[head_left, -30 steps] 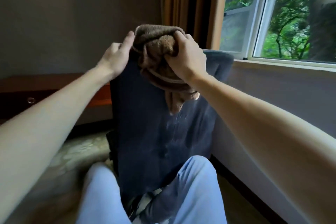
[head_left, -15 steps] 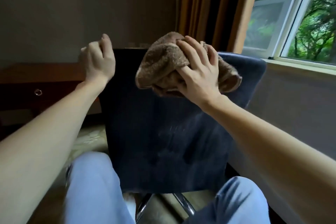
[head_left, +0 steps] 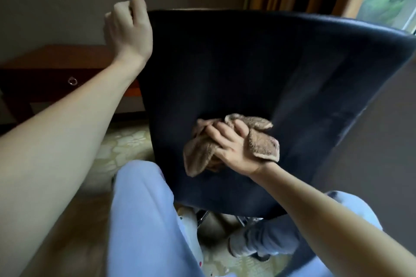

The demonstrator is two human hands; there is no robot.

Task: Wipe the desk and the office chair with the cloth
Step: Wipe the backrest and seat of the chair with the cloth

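View: head camera, looking down at both hands.
Right hand [head_left: 234,148]: grabs the bunched brown cloth [head_left: 200,159] and pushes it on the back of the dark chair [head_left: 247,63].
Cloth: low on the near side of the chair back, near the middle.
Left hand [head_left: 129,31]: up at the chair's top left corner, fingers curled. It is too blurry to tell if it grips the edge.
Desk [head_left: 56,58]: far left, behind the chair, with no cloth on it.
Doing it well: push flat and firm, wipe in long rows, and hold the chair steady.

One head-worn wide-angle view only, facing forward and slightly downward. It stands near the office chair [head_left: 247,69], whose backrest fills most of the frame.
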